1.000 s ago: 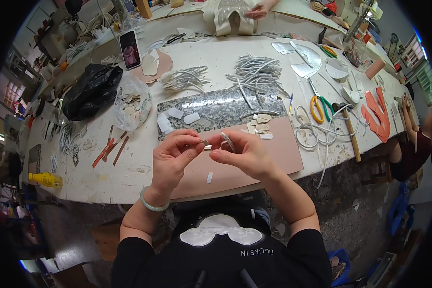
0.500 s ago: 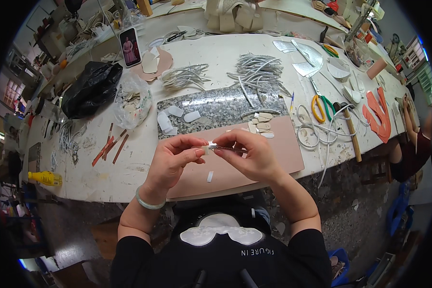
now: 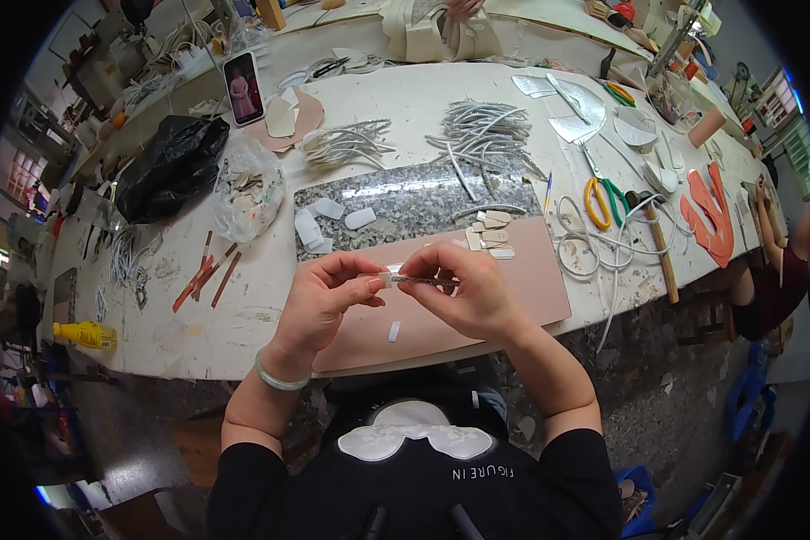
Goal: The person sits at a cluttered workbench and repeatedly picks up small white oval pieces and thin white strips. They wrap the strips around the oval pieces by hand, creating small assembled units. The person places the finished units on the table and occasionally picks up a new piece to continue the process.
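Above a pinkish-tan sheet [image 3: 369, 346], my hands meet over a small whitish piece [image 3: 388, 280]. My left hand [image 3: 328, 297] pinches its left side between thumb and fingertips. Closed at the other side, my right hand [image 3: 472, 292] holds a thin silvery-grey strip [image 3: 443, 283] whose end meets the piece. Fingertips cover much of both, so how they join is hidden. A narrow white strip [image 3: 394, 332] lies on the sheet below my hands. Just beyond my right hand are several small cream and tan pieces [image 3: 490, 232].
A speckled stone slab [image 3: 396, 193] carries white pieces [image 3: 361, 219]. Behind it lie bundles of silvery strips [image 3: 486, 126]. Scissors [image 3: 594, 202], white cord [image 3: 578, 256] and a hammer [image 3: 661, 252] are at right; bags [image 3: 175, 166] and a phone [image 3: 244, 88] at left. Another person's hand [image 3: 463, 7] shows at the far edge.
My right fingertips have shifted slightly over the whitish piece, while my left hand stays nearly still. At the far edge, another person's hand shows more over the pale pieces.
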`<action>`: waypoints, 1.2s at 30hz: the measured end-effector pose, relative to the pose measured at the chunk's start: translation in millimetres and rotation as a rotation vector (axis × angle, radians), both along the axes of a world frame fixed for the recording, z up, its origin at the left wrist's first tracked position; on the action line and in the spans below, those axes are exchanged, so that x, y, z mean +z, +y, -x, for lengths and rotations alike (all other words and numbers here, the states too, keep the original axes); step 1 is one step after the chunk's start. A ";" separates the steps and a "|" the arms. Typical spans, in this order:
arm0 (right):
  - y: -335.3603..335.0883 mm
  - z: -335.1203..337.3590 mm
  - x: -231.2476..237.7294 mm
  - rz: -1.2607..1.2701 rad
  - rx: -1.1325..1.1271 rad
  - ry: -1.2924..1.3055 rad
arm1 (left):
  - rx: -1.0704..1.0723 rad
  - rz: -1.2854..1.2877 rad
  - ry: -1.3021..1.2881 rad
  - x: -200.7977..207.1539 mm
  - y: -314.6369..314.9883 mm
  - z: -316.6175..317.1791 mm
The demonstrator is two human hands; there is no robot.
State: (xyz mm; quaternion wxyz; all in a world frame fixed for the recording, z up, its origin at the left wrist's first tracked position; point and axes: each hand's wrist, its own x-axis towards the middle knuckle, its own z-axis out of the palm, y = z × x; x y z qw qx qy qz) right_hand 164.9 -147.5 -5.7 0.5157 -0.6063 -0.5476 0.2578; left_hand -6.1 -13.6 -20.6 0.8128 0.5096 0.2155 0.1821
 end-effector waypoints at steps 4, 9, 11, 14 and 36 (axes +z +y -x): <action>0.1 -0.6 0.7 0.007 0.000 -0.004 | 0.011 0.017 0.022 1.8 -0.4 -1.0; 0.7 -0.3 0.2 0.004 0.017 0.024 | 0.025 0.037 0.024 1.9 -0.7 -0.5; 0.9 -0.4 -0.1 -0.002 0.022 0.026 | 0.029 0.033 0.020 1.2 -0.7 -0.9; 0.8 -1.3 -0.5 0.000 0.032 0.007 | 0.017 0.006 -0.005 -3.0 0.2 -0.9; -6.2 -4.2 -0.4 0.038 0.254 0.041 | 0.264 -0.537 0.333 -21.2 70.0 11.8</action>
